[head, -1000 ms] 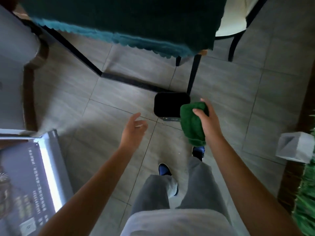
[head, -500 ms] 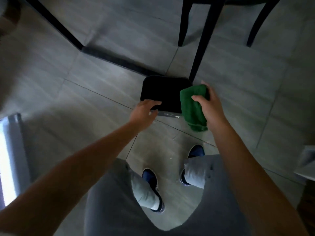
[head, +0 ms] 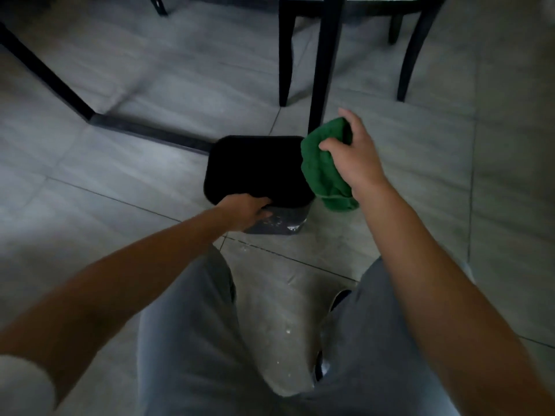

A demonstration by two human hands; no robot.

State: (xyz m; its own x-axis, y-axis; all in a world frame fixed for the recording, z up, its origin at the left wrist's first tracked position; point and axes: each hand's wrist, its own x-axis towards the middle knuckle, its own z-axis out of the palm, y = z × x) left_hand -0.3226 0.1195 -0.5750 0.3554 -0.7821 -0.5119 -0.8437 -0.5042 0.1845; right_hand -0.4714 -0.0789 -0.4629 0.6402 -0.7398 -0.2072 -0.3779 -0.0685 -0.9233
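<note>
A small dark bin [head: 279,225] with a black inside stands on the tiled floor just in front of my knees. My left hand [head: 244,210] grips its near rim, fingers curled over the edge into the opening. My right hand [head: 353,154] holds a bunched green cloth [head: 322,169] above the bin's right rim; the cloth hangs down beside the bin.
Black chair legs [head: 321,64] stand right behind the bin, more legs at the far right. A black table frame bar [head: 144,130] runs along the floor to the left. My grey trouser legs [head: 192,340] fill the foreground. Pale specks dot the floor tile [head: 279,310] between my feet.
I have bent lower toward the bin. My left hand went from mid-air to the bin's near rim and closed on it. The right hand with the cloth stayed by the bin's right side.
</note>
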